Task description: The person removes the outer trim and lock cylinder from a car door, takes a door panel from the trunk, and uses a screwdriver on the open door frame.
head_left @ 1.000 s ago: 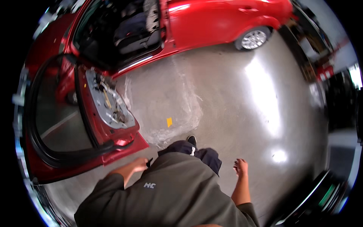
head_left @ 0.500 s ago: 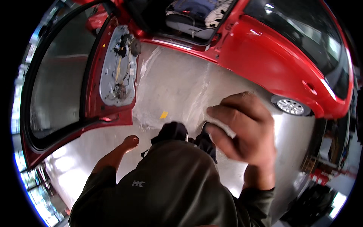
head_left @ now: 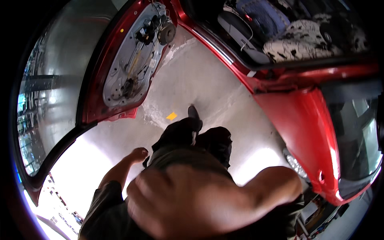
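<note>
My left hand hangs left of my dark trousers, fingers curled; whether the small dark shape beside it is held is unclear. My right hand is large and motion-blurred across my torso near the camera, its fingers bent and its grip unclear. Ahead on the left stands an open red car door, inner panel removed, showing a grey metal plate with wiring and mechanism. To the right is the red car's doorway, with a patterned seat and blue cloth inside.
The car's rear door and wheel are at the right. The concrete floor between door and car carries a yellow tape piece beside my foot. Shelving shows at the lower right.
The view has moved closer into the space between open door and car, the doorway shifting rightward. My right hand has risen from my side and swept inward across my torso.
</note>
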Action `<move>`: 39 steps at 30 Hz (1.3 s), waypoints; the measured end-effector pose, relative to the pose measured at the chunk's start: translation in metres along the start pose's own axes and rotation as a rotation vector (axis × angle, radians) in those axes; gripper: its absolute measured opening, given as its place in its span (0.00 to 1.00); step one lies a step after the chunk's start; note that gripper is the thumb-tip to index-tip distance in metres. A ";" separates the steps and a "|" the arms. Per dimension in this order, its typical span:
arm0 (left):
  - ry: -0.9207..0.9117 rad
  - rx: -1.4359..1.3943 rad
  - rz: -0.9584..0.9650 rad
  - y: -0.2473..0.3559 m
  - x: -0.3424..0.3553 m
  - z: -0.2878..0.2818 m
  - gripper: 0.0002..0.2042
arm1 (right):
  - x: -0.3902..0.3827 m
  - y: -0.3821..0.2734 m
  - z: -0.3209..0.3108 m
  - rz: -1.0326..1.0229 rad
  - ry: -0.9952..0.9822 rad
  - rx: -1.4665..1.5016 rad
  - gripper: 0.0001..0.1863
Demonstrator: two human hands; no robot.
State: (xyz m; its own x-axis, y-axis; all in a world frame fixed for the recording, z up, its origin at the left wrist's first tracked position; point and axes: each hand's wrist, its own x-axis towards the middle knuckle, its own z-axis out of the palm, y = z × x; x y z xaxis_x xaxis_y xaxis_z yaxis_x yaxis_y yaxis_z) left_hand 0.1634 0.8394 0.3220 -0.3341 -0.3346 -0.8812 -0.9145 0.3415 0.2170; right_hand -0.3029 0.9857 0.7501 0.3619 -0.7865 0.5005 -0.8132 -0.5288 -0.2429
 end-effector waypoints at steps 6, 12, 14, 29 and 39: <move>0.405 -1.051 0.000 0.111 0.021 -0.104 0.12 | -0.076 0.295 0.132 0.843 -0.173 0.470 0.11; 0.393 -0.910 -0.421 0.136 -0.004 -0.012 0.13 | -0.227 0.621 0.239 1.615 0.007 0.772 0.12; 0.374 -1.301 -0.464 0.155 -0.037 0.063 0.09 | -0.265 0.715 0.260 1.662 -0.013 0.470 0.15; 0.206 -1.387 -0.853 0.308 -0.085 0.018 0.11 | -0.264 0.932 0.316 1.951 0.160 0.399 0.42; 0.092 -1.410 -0.746 0.309 -0.078 0.042 0.11 | -0.248 0.847 0.277 1.450 0.668 1.104 0.16</move>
State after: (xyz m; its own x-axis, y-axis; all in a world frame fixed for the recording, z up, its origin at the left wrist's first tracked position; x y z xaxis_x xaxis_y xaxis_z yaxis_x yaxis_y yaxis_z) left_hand -0.0839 1.0082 0.4400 0.3000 -0.1145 -0.9470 -0.3246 -0.9458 0.0115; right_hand -0.9550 0.6442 0.1899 -0.6372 -0.6535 -0.4086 0.4082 0.1635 -0.8981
